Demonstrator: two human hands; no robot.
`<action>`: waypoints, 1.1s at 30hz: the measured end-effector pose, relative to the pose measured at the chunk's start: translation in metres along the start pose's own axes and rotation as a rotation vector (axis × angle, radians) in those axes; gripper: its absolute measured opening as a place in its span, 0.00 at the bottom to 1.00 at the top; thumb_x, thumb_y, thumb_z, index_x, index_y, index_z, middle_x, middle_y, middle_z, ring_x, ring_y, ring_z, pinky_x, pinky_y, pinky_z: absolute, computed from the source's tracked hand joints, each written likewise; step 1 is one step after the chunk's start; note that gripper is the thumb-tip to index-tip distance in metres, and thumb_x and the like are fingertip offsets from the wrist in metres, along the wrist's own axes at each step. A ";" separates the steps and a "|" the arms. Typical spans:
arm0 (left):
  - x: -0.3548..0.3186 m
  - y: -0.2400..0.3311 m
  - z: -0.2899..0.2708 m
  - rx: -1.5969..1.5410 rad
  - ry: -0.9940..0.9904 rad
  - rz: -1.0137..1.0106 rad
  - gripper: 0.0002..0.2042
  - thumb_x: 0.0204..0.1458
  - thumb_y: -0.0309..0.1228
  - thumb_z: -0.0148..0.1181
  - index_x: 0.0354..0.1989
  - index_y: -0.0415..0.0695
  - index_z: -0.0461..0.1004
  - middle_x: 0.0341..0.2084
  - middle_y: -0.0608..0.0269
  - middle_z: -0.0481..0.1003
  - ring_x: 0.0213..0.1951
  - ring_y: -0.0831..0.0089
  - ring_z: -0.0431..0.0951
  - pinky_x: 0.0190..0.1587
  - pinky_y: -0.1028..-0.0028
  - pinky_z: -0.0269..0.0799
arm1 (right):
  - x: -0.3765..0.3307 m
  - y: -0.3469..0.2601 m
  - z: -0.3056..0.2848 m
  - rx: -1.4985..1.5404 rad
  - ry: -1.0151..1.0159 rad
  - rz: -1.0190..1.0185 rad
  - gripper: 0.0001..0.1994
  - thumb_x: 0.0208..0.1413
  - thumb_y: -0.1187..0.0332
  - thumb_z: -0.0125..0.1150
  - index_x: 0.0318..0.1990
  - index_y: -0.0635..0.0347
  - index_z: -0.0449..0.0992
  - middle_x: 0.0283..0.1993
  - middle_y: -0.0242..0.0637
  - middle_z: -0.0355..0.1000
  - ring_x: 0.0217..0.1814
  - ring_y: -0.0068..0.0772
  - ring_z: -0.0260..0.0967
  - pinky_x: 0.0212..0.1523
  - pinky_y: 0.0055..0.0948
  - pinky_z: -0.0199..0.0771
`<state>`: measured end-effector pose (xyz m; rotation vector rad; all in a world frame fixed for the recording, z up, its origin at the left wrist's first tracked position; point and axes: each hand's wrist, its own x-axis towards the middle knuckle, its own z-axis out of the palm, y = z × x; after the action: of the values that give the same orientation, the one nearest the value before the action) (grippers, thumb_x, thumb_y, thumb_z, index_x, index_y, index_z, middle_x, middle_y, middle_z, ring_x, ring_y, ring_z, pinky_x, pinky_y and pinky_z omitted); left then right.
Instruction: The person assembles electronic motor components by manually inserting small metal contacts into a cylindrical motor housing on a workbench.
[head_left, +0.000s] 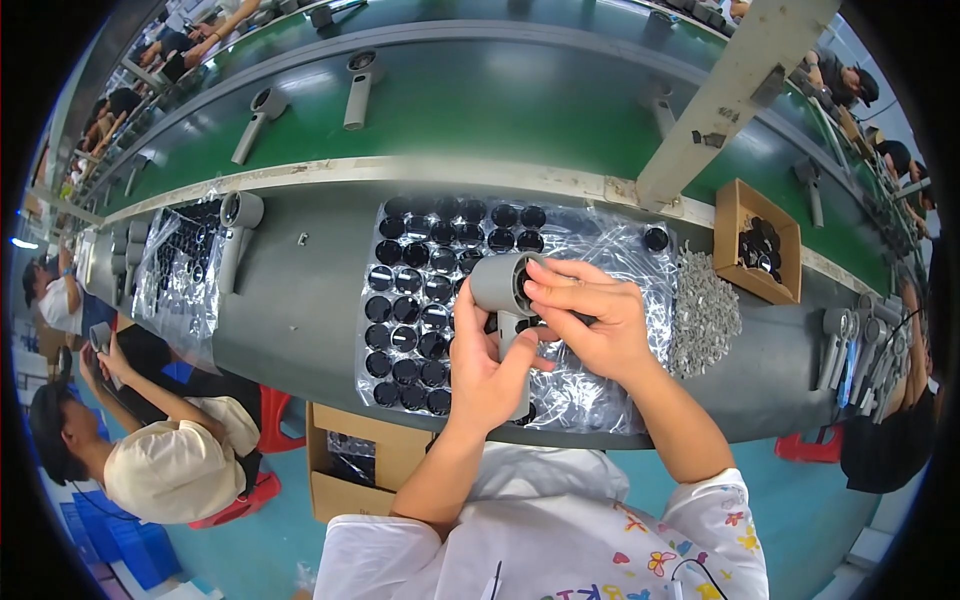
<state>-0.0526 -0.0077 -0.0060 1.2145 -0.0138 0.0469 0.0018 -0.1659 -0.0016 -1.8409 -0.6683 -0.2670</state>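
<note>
A grey handheld fan [495,283] with a round head and a straight handle is held over the middle of the bench. My left hand [484,375] is closed around its handle, just below the head. At the head's dark open face, my right hand [598,318] has its fingers bent together on the rim. Whether a small part sits between those fingertips is hidden. Beneath both hands lies a clear plastic sheet [612,400] bearing rows of glossy black discs [404,339]. One black disc [655,239] lies apart near the sheet's far right corner.
Right of the sheet is a heap of small clear pieces [704,315], beside a cardboard box [757,285] of black parts. Several grey fans [868,345] lie at far right; another fan [236,235] stands left. Beyond the bench edge runs a green conveyor [480,110]. A metal post [735,100] rises there.
</note>
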 end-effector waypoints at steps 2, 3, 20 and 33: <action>0.000 0.000 -0.002 0.032 -0.028 0.008 0.35 0.57 0.15 0.49 0.73 0.35 0.41 0.60 0.43 0.65 0.49 0.58 0.83 0.34 0.72 0.88 | 0.000 -0.003 0.001 0.014 0.026 0.032 0.15 0.51 0.77 0.67 0.47 0.57 0.86 0.51 0.45 0.82 0.56 0.49 0.79 0.55 0.38 0.81; 0.001 -0.001 -0.002 0.033 -0.028 0.009 0.35 0.57 0.15 0.49 0.73 0.35 0.41 0.60 0.43 0.65 0.49 0.58 0.83 0.34 0.72 0.88 | 0.000 -0.004 0.001 0.015 0.026 0.031 0.15 0.51 0.77 0.67 0.47 0.57 0.86 0.51 0.45 0.82 0.56 0.49 0.79 0.55 0.38 0.81; -0.004 0.028 0.003 -0.107 -0.121 -0.076 0.31 0.62 0.28 0.61 0.69 0.40 0.51 0.54 0.52 0.72 0.42 0.67 0.84 0.27 0.76 0.81 | 0.000 -0.044 -0.033 0.163 -0.040 -0.121 0.17 0.51 0.80 0.62 0.49 0.66 0.84 0.54 0.49 0.80 0.58 0.51 0.75 0.63 0.46 0.73; -0.008 0.020 0.025 0.021 -0.115 0.007 0.36 0.61 0.23 0.60 0.75 0.37 0.49 0.65 0.50 0.63 0.51 0.63 0.80 0.39 0.71 0.84 | -0.016 -0.033 -0.028 0.708 0.038 0.464 0.30 0.57 0.69 0.66 0.68 0.66 0.67 0.64 0.41 0.67 0.65 0.35 0.68 0.63 0.35 0.69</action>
<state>-0.0613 -0.0246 0.0215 1.2368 -0.1186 -0.0166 -0.0261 -0.1894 0.0269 -1.2480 -0.2378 0.2221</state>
